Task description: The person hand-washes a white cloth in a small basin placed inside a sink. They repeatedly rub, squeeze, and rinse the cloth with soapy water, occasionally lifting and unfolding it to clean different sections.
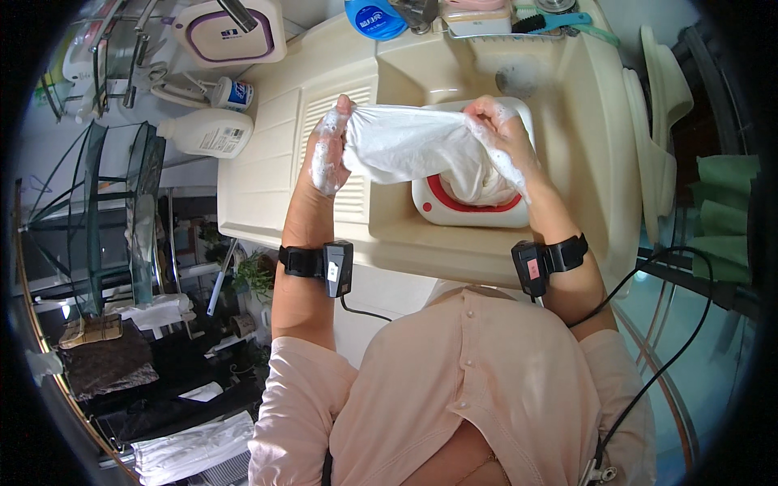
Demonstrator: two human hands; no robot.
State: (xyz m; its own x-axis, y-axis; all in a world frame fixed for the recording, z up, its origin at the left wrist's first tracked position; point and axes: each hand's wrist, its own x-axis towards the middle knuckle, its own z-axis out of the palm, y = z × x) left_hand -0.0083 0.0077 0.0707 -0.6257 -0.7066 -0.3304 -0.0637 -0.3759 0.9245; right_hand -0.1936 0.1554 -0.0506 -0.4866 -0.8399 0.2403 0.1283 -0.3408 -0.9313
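Note:
A wet white cloth (pixel 410 143) is stretched between my two hands above a laundry sink. My left hand (pixel 329 149), coated with soap suds, grips its left end over the ribbed washboard (pixel 352 200). Suds also cover my right hand (pixel 501 133), which holds the other end. Under the cloth, a white plastic basin (pixel 474 220) with a red inner band stands in the sink bowl (pixel 389 209). More white fabric (pixel 480 185) lies bunched in the basin. Whether it joins the stretched cloth cannot be told.
A white bottle (pixel 209 132) lies on the left ledge beside a small tub (pixel 233 94). Behind the sink stand a blue detergent bottle (pixel 375 19) and a wire rack with brushes (pixel 550 23). Foam surrounds the drain (pixel 516 82). A black cable (pixel 674 364) loops by my right arm.

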